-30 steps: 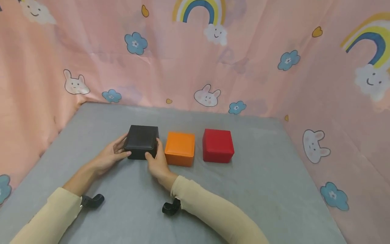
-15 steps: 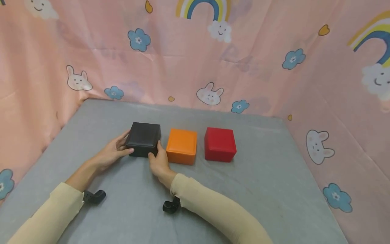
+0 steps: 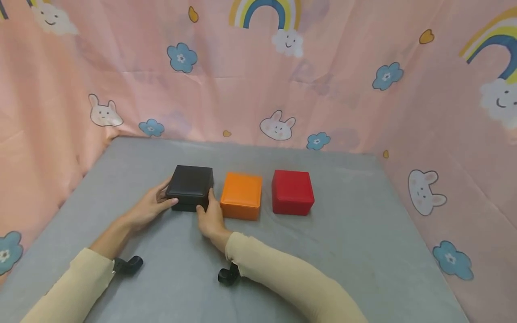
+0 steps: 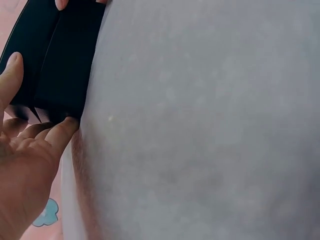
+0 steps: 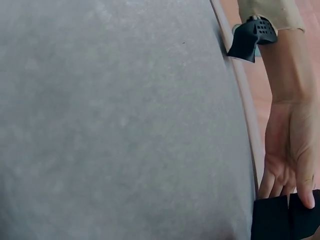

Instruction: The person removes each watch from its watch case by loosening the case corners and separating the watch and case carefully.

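In the head view a black box point(image 3: 189, 186) with a padded lid rests on the grey cloth. My left hand point(image 3: 147, 208) holds its left side, thumb on the front face and fingers along the side. From the right, my right hand point(image 3: 211, 219) grips the same box, thumb at the front corner. The lid appears closed. In the left wrist view a seam runs across the black box point(image 4: 62, 55) beside my left hand's thumb. An orange box point(image 3: 241, 193) stands right beside my right hand; whether they touch I cannot tell. Farther right sits a red box point(image 3: 291, 192).
A grey cloth point(image 3: 343, 251) covers the table. Pink printed curtains point(image 3: 226, 98) enclose the back and both sides. Black wrist cameras point(image 3: 129, 264) stick out below both cream sleeves point(image 3: 282, 273).
The head view has shifted slightly. My right hand's fingertips lie a little nearer the front of the black box's right side. The boxes keep their row.
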{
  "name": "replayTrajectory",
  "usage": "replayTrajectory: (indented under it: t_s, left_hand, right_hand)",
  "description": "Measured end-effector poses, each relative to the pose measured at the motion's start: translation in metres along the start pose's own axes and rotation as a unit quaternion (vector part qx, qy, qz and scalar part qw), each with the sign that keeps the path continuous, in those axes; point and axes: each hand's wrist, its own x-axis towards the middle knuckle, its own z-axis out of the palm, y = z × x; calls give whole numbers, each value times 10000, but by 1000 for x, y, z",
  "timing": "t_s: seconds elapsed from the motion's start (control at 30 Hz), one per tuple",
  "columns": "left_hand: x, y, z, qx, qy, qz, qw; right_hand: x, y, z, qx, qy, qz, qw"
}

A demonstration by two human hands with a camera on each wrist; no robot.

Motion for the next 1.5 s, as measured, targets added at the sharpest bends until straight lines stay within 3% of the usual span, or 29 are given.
replayTrajectory:
  t_s: [0.2, 0.6, 1.0, 1.3, 1.5]
  left_hand:
    - [-3, 5, -6, 253, -111, -88, 9996]
    - [1, 14, -8, 416, -263, -74, 9988]
    - [5, 27, -10, 369, -503, -165, 9979]
    - [27, 58, -15, 1097, -349, -855, 9897]
    - [27, 63, -17, 1329, -267, -1490, 9795]
  right_hand:
    - [-2, 1, 0, -113, -135, 33, 9998]
    - [-1, 0, 0, -390, 191, -255, 9987]
    - [0, 8, -4, -639, 208, -858, 9940]
    - [9, -1, -13, -862, 222, -887, 9921]
    - [0, 5, -7, -858, 234, -914, 9918]
